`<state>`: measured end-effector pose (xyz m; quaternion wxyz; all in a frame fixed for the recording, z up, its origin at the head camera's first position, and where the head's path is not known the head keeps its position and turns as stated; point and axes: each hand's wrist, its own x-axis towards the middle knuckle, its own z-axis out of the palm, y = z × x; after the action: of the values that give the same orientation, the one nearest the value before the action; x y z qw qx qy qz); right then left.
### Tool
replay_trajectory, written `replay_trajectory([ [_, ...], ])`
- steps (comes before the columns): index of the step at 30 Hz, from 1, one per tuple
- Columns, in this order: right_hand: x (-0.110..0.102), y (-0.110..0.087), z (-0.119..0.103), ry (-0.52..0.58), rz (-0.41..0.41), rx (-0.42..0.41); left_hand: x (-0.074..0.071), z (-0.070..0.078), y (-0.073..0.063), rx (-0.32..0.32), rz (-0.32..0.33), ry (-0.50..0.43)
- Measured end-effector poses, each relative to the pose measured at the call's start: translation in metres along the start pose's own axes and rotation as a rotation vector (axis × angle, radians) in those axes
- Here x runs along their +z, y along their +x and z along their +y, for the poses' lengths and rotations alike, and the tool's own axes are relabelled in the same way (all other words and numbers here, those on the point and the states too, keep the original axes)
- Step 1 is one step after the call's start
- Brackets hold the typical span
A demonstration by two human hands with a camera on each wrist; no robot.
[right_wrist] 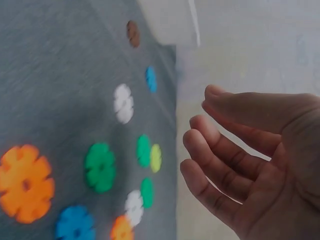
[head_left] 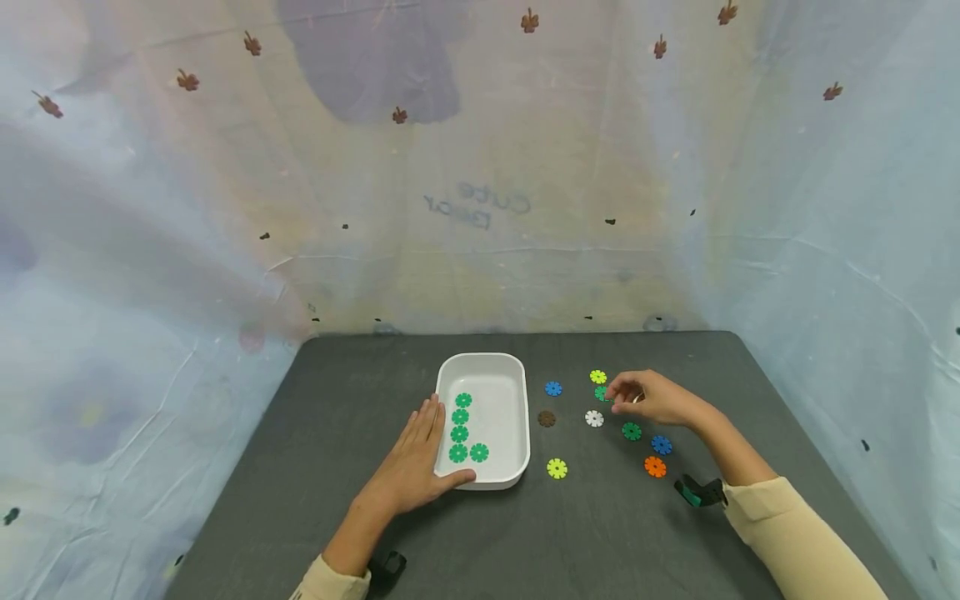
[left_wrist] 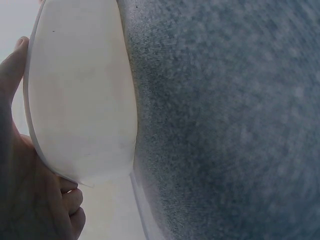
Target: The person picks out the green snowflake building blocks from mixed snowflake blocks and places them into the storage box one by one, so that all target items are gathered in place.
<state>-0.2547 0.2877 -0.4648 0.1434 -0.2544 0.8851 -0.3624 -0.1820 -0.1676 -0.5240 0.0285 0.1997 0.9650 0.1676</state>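
My left hand [head_left: 408,462] rests against the left side of a white tray [head_left: 520,400], fingers straight along the rim and thumb at the near corner. Inside the tray, several green notched discs [head_left: 460,434] form an L shape. My right hand [head_left: 660,398] hovers over loose discs, fingers loosely bent and nothing between them in the right wrist view. Nearest its fingertips in the head view is a green disc [head_left: 601,393], beside a yellow disc [head_left: 597,377]. A white disc [right_wrist: 134,207] at the hand's far side is mostly covered by it in the head view.
Between tray and right hand lie a blue disc [head_left: 553,388], a brown disc [head_left: 547,418], another white disc [head_left: 594,418] and a second yellow disc [head_left: 557,468]. Nearer the right forearm are another green disc [head_left: 632,431], a blue one and an orange disc [head_left: 655,467]. A patterned sheet [head_left: 480,283] hangs behind the table.
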Motion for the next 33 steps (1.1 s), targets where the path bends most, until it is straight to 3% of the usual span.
replay_trajectory([
  [8,0.011,-0.018,0.028,-0.04,0.026,0.085,0.001,0.0,0.0,0.002,-0.001,0.001],
  [18,0.025,-0.029,0.05,-0.021,0.056,0.126,0.001,0.0,0.0,-0.001,0.0,0.001],
  [33,0.034,-0.024,0.049,-0.039,0.112,0.119,0.001,0.0,0.0,-0.007,-0.004,0.01],
])
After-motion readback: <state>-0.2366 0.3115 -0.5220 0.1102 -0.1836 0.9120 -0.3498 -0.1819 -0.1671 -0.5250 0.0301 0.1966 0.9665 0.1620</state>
